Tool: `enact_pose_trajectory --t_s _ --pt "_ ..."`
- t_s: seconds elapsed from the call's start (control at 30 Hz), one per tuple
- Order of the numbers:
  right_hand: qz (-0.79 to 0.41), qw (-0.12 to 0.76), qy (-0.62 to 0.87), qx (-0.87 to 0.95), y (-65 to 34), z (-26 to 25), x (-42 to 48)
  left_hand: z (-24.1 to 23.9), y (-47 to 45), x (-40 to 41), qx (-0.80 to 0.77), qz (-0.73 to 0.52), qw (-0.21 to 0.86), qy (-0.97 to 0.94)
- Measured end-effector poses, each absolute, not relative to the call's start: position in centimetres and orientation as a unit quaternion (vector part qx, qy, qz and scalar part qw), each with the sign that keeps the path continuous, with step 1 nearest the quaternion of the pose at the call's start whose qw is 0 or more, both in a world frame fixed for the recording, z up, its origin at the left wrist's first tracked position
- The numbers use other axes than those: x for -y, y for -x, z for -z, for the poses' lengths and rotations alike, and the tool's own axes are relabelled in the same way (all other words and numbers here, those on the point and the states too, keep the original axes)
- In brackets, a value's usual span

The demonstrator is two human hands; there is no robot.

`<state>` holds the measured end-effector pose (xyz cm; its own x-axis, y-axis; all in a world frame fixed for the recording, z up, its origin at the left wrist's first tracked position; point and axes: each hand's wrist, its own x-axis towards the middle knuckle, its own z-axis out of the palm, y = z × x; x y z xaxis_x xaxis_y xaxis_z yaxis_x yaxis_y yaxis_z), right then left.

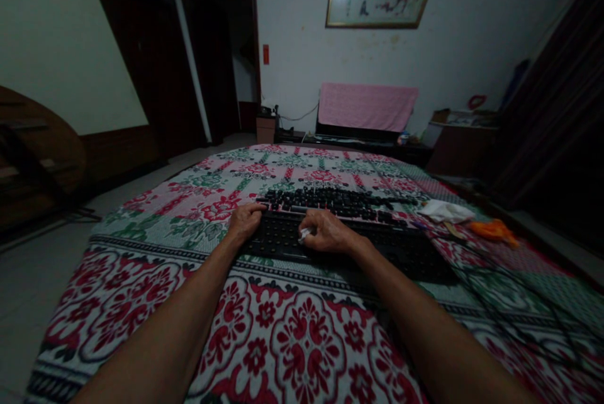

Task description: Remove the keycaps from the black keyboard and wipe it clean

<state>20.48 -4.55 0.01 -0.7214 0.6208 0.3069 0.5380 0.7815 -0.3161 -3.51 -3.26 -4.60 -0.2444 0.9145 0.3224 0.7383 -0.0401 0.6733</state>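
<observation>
A black keyboard [358, 243] lies on a bed covered with a red, green and white floral spread [283, 328]. Just behind it sits a row of loose black keycaps or a second keyboard [330, 201]. My left hand [245, 221] rests curled on the keyboard's left end, gripping its edge. My right hand [328, 232] is closed on a small white wad, perhaps a wipe [304, 234], pressed against the keys near the middle.
A white crumpled cloth [443, 210] and an orange object [493, 230] lie to the right on the bed. Black cables [509, 291] trail over the spread at right. A pink cloth covers a unit [365, 106] at the far wall.
</observation>
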Motion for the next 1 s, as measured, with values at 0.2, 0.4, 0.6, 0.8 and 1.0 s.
enact_pose_trajectory --t_s 0.2,0.4,0.6,0.8,1.0 --pt "-0.142 0.203 0.292 0.924 -20.1 -0.4 5.1 4.7 3.6 3.2 -0.691 -0.381 0.109 -0.604" --pt "-0.094 0.191 0.324 0.922 -20.3 -0.3 4.6 4.9 3.7 3.0 -0.681 -0.388 0.111 -0.611" --pt "-0.138 0.289 0.416 0.851 -22.8 -0.1 2.4 4.8 3.6 3.0 -0.679 -0.388 0.113 -0.613" --pt "-0.187 0.222 0.358 0.887 -21.6 -0.1 3.6 5.2 3.8 2.8 -0.682 -0.389 0.116 -0.608" --pt "-0.100 0.157 0.280 0.942 -19.9 -1.0 5.5 5.3 3.9 2.8 -0.684 -0.386 0.118 -0.607"
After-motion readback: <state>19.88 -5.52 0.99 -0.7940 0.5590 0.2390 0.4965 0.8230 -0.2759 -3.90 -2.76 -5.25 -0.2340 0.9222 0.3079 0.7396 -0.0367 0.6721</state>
